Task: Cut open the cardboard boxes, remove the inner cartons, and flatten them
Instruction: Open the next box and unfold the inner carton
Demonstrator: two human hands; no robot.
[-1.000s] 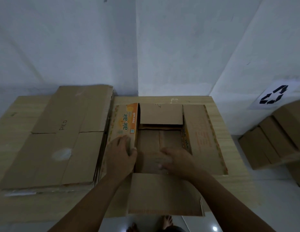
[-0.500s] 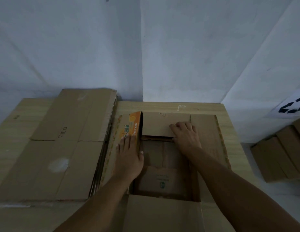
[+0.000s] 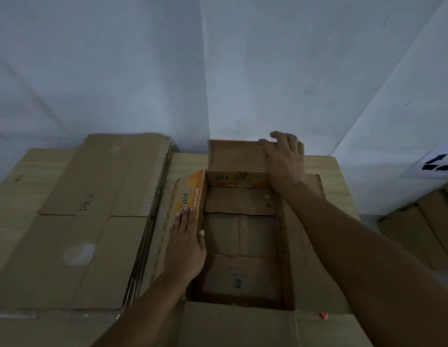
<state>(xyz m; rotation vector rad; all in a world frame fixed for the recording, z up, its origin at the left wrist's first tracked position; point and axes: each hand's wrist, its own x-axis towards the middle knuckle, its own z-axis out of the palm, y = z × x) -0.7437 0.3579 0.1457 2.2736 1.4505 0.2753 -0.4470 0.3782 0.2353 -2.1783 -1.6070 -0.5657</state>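
The open cardboard box [image 3: 243,246] sits on the pale wooden surface [image 3: 325,169], directly beneath both hands. The left hand [image 3: 186,244] lies flat, fingers straight, pressing the orange printed side flap [image 3: 190,196]. The right hand [image 3: 284,159] curls over the raised far flap [image 3: 235,156], gripping its top edge. Left of the box lies a stack of flattened brown corrugated sheets [image 3: 92,221].

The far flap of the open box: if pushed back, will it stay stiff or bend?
The far flap probably stays flat and folds only at its crease; it stands upright, unbowed, under the right hand. It seems light. The box looks empty, so it may slide.
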